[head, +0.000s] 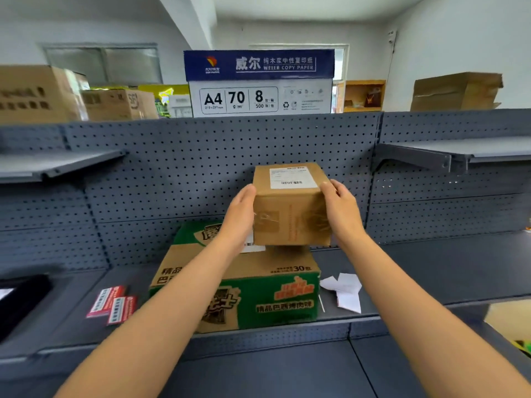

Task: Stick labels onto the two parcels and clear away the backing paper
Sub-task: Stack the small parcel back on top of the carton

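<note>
A small brown parcel [291, 216] is held in the air between both hands, just above a larger green and brown carton [258, 291] on the shelf. A white label [291, 177] is stuck on the small parcel's top. My left hand [240, 214] presses its left side, my right hand [342, 209] its right side. Part of another white label [253, 247] shows on the carton's top, half hidden by my left wrist. White backing paper pieces [346, 291] lie on the shelf to the right of the carton.
The grey shelf [431, 268] has a pegboard back. Two red and white label strips [113, 304] lie left of the carton. A black object [20, 303] sits at the far left. An A4 copy paper box [258, 84] and brown cartons stand on top.
</note>
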Available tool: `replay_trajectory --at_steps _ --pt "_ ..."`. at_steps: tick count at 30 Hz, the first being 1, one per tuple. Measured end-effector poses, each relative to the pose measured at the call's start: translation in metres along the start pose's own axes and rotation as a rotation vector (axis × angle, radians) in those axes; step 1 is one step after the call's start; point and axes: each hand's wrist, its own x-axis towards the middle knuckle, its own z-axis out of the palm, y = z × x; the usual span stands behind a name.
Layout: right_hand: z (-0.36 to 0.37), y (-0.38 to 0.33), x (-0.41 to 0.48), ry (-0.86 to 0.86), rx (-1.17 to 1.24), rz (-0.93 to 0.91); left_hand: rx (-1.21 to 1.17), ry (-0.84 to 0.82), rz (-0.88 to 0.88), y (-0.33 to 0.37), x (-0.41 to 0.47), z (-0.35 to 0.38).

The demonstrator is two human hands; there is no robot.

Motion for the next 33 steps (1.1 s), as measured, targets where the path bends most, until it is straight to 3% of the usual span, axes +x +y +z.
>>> replay_trajectory --at_steps 9,15,22,25,28,30,33 --pt "0.082 0.009 -0.042 -0.179 0.022 0.059 0.077 0.110 -0.092 -0.049 -0.010 -0.092" --pt "0.085 0.010 -0.045 -0.207 -0.017 0.055 0.074 0.114 -0.085 -0.047 -0.020 -0.095" --pt "0.079 0.009 -0.040 -0.268 -0.057 0.028 0.054 0.284 -0.063 -0.026 -0.027 -0.080" --pt "0.070 0.008 -0.038 -0.275 -0.024 0.028 0.253 0.372 0.047 -0.011 -0.033 -0.074" --pt "0.058 0.002 -0.033 -0.262 -0.019 -0.003 0.605 0.411 0.290 0.001 -0.038 -0.066" --pt "0.045 -0.001 -0.027 -0.249 -0.046 -0.029 0.770 0.355 0.454 0.007 -0.040 -0.055" --pt "0.024 -0.003 -0.016 -0.236 -0.076 -0.051 0.810 0.212 0.526 0.017 -0.039 -0.023"
